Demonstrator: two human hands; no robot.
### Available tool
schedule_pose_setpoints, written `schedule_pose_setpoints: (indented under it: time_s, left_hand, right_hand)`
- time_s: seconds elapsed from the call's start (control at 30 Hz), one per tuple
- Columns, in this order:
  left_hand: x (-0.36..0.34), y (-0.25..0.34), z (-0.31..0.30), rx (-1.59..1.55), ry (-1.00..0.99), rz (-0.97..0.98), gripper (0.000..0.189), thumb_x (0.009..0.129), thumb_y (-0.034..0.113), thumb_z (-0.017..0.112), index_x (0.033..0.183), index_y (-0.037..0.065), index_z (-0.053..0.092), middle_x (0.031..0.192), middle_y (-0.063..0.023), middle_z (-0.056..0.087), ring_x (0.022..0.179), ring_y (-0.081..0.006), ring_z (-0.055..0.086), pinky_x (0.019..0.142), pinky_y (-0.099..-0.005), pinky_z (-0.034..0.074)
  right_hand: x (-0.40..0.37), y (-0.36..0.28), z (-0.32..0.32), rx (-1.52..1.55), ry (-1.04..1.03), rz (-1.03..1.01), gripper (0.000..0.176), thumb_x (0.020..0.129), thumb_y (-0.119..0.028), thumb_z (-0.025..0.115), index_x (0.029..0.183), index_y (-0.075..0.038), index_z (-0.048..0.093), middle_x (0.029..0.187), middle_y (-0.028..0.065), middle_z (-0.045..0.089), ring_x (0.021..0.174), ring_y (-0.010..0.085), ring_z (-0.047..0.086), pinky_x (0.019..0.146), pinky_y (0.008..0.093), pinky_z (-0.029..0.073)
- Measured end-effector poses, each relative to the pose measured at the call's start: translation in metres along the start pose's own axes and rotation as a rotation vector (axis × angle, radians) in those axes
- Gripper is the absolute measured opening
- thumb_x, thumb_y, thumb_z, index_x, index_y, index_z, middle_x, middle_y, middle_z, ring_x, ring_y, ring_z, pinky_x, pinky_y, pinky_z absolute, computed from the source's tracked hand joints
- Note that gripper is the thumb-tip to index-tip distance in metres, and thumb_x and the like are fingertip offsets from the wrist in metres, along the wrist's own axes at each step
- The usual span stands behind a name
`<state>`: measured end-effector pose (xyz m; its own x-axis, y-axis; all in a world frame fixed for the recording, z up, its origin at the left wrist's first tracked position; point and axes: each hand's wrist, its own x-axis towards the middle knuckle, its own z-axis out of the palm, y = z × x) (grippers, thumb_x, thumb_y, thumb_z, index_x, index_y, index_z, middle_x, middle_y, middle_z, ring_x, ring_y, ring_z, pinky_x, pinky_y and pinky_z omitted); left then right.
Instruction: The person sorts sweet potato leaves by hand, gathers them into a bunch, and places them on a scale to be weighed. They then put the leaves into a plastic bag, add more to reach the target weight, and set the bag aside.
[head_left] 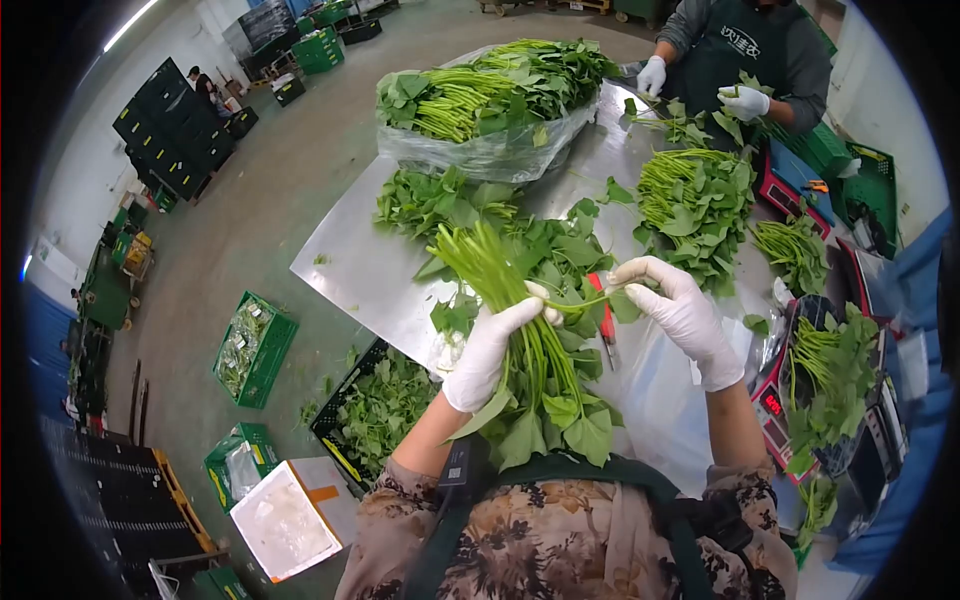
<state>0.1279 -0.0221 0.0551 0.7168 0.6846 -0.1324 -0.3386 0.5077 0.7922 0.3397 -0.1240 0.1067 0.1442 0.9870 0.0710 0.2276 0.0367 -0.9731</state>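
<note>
My left hand (490,350), in a white glove, is wrapped round a bunch of leafy green stems (535,345). The cut ends point away from me and the leaves hang towards my apron. To the right, my gloved right hand (680,315) pinches a single leafy stem (585,303) that runs across to the bunch. Under and beyond my hands, loose leafy greens (560,245) lie on the metal table (350,235). A red-handled tool (606,322), partly covered by leaves, lies between my hands; I cannot make out its kind.
A plastic-lined heap of greens (490,95) stands at the table's far end. Stacked bunches (695,210) and red scales (775,405) line the right side. A co-worker (750,60) in white gloves handles stems opposite. Crates (255,348) and a white foam box (285,525) stand on the floor.
</note>
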Motion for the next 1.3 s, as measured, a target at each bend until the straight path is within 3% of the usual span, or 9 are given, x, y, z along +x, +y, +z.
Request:
schedule_pose_setpoints:
  time_s: [0.17,0.3,0.6,0.7,0.83,0.97,1.07,1.1,1.3]
  left_hand:
    - [0.002,0.002,-0.005,-0.067,0.043,0.005,0.025,0.086,0.018,0.061,0.103,0.003,0.052,0.082,-0.0066,0.062,0.082,-0.0180,0.061,0.080,-0.0303,0.048]
    - [0.002,0.004,-0.009,-0.100,0.089,0.002,0.021,0.086,0.016,0.060,0.101,0.004,0.053,0.081,-0.0070,0.060,0.083,-0.0206,0.059,0.081,-0.0325,0.048]
    - [0.002,0.007,-0.009,-0.117,0.096,-0.029,0.019,0.086,0.015,0.059,0.102,0.005,0.054,0.082,-0.0070,0.059,0.084,-0.0215,0.058,0.078,-0.0322,0.049]
    - [0.001,0.009,-0.003,-0.123,0.075,-0.025,0.020,0.086,0.015,0.059,0.102,0.005,0.054,0.082,-0.0068,0.060,0.084,-0.0218,0.058,0.079,-0.0322,0.049]
    - [0.001,0.008,0.002,-0.090,0.061,-0.028,0.023,0.086,0.017,0.060,0.103,0.004,0.053,0.082,-0.0068,0.060,0.087,-0.0220,0.060,0.081,-0.0326,0.049]
    - [-0.001,0.013,0.005,0.029,0.058,-0.026,0.026,0.086,0.019,0.061,0.105,0.004,0.053,0.087,-0.0067,0.063,0.086,-0.0173,0.062,0.081,-0.0296,0.049]
    - [0.004,0.003,0.002,0.072,0.039,-0.045,0.025,0.086,0.018,0.062,0.106,0.005,0.054,0.091,-0.0055,0.062,0.085,-0.0132,0.061,0.079,-0.0268,0.049]
    - [0.005,-0.002,0.002,0.079,0.036,-0.050,0.025,0.086,0.019,0.061,0.107,0.005,0.054,0.092,-0.0053,0.062,0.085,-0.0129,0.061,0.079,-0.0268,0.049]
    - [-0.001,-0.001,0.004,0.069,0.089,-0.066,0.028,0.086,0.019,0.060,0.110,0.005,0.055,0.094,-0.0041,0.062,0.085,-0.0108,0.059,0.076,-0.0242,0.048]
  right_hand:
    - [-0.002,-0.003,-0.014,0.066,0.037,0.068,0.028,0.096,-0.027,0.050,0.106,-0.004,0.062,0.090,0.0012,0.062,0.068,0.0063,0.057,0.065,0.0199,0.042]
    - [-0.003,0.006,-0.021,0.173,0.108,0.005,0.029,0.096,-0.027,0.049,0.105,-0.002,0.062,0.084,0.0024,0.062,0.067,0.0068,0.055,0.064,0.0206,0.042]
    - [-0.007,0.004,-0.027,0.171,0.313,-0.139,0.025,0.093,-0.022,0.056,0.108,-0.002,0.060,0.095,0.0039,0.063,0.079,0.0069,0.055,0.071,0.0213,0.044]
    - [-0.005,-0.011,-0.011,-0.212,0.327,-0.251,0.031,0.085,-0.019,0.064,0.110,-0.003,0.059,0.104,0.0076,0.061,0.091,0.0161,0.057,0.081,0.0279,0.045]
    - [0.004,-0.006,-0.002,-0.690,0.123,-0.332,0.041,0.076,-0.022,0.071,0.112,-0.007,0.059,0.112,0.0142,0.058,0.105,0.0324,0.054,0.092,0.0380,0.042]
    - [0.009,-0.003,0.007,-0.626,0.186,-0.309,0.039,0.077,-0.027,0.070,0.108,-0.006,0.061,0.111,0.0138,0.059,0.104,0.0303,0.055,0.090,0.0387,0.042]
    - [0.011,-0.028,0.030,-0.793,0.054,-0.411,0.042,0.076,-0.022,0.070,0.113,-0.007,0.059,0.110,0.0122,0.060,0.107,0.0289,0.053,0.093,0.0380,0.040]
    - [0.013,-0.014,0.037,-0.855,0.026,-0.486,0.042,0.079,-0.033,0.068,0.110,-0.007,0.059,0.105,0.0123,0.061,0.101,0.0290,0.056,0.086,0.0387,0.042]
    - [0.011,0.008,0.054,-0.605,0.035,-0.146,0.029,0.083,-0.019,0.064,0.110,-0.010,0.062,0.094,0.0099,0.064,0.083,0.0237,0.062,0.074,0.0332,0.047]
